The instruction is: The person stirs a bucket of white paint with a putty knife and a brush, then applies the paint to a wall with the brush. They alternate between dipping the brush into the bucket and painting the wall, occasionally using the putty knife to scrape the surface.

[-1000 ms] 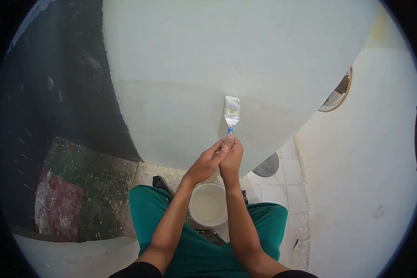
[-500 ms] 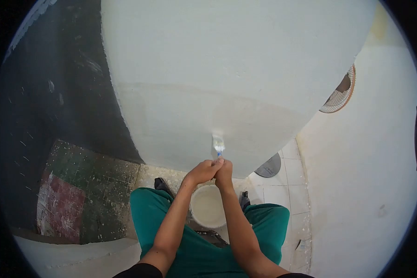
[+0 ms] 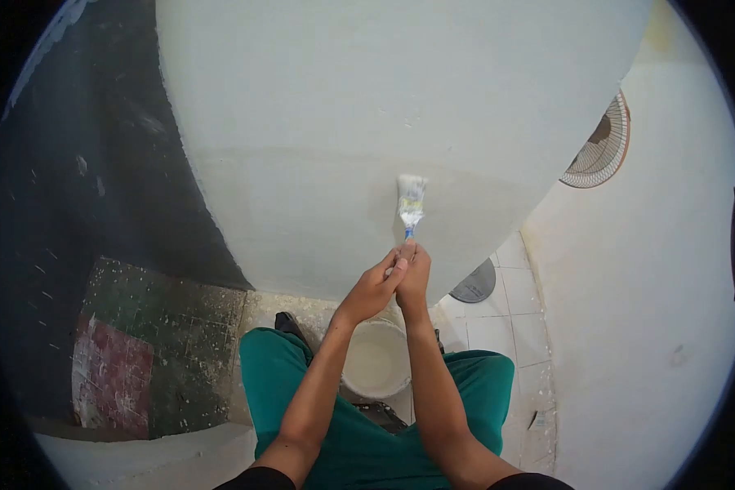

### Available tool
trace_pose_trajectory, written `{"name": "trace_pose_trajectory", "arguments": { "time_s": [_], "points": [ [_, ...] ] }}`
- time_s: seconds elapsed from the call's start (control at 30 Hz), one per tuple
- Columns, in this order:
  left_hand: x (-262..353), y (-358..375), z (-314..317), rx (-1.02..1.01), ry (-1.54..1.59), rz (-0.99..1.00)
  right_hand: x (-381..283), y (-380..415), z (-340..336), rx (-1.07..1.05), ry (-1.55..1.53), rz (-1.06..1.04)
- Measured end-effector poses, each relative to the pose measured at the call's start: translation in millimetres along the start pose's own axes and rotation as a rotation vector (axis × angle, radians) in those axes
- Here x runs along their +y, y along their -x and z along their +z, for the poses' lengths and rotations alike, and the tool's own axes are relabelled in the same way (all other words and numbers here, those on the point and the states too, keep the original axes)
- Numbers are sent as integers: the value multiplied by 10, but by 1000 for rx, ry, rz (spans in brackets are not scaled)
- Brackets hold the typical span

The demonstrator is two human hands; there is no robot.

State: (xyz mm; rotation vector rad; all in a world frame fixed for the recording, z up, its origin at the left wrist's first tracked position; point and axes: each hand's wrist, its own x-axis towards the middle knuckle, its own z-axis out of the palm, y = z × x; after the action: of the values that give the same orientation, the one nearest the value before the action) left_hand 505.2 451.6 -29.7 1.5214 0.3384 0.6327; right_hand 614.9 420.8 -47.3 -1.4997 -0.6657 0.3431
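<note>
A paintbrush with white-coated bristles and a blue part near its handle points up against the pale wall. Both hands are wrapped around its handle. My right hand is closed on the handle, thumb along its upper end. Pressed against it from the left, my left hand is also closed; the lower handle is hidden between the two. Below my wrists, between my feet, stands a round white bucket holding whitish liquid.
On the left is a dark wall above a paint-spattered green and red tiled floor. A fan shows past the wall's right edge, and a grey round base rests on white tiles. My knees in green trousers flank the bucket.
Both hands have moved up and slightly right, taking the paintbrush higher along the wall. More of the brush is visible now.
</note>
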Motion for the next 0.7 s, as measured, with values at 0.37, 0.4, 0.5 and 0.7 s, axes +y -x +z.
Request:
{"name": "trace_pose_trajectory", "arguments": {
  "time_s": [0.37,0.4,0.5,0.7],
  "points": [
    [321,-12,146,-180,-1,54,-380,176,-390,113,-55,-39],
    [338,-39,199,-147,8,94,-381,113,-402,106,-47,-45],
    [278,-108,282,-90,47,115,-265,-74,-423,81,-25,-70],
    [-102,-236,275,-91,-105,-69,408,-245,-469,82,166,-23]
  ]
}}
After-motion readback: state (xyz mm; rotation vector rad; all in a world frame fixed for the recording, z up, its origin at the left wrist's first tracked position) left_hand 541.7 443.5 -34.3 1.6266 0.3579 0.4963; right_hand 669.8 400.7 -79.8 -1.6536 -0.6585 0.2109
